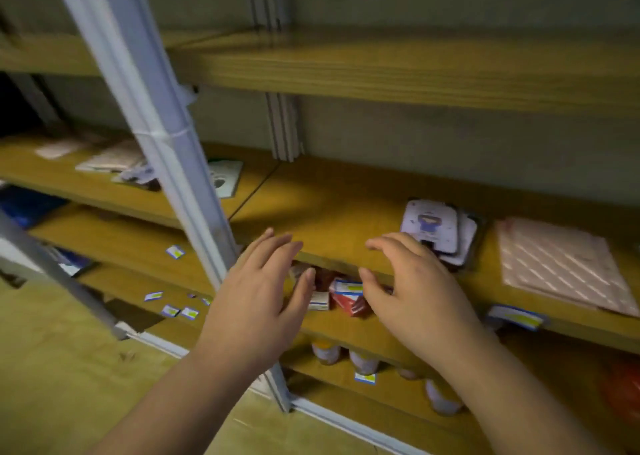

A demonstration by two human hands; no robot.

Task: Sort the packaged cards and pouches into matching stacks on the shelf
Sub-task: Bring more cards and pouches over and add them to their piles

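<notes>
- Both hands reach toward the front edge of the middle shelf [346, 208], the left hand [258, 302] to the left of the right hand [415, 295], apart, holding nothing.
- A stack of cards [440, 229] lies on that shelf, just behind and right of the right hand.
- A flat pouch [561, 264] lies to the right of the cards.
- An upright post [156, 135] stands left of the left hand.
- Beyond the post, more packets [114, 158] lie on the same level.
- Small boxes [346, 295] sit on the shelf below, between the hands.
- Jars [363, 362] stand on the shelf lower still.
</notes>
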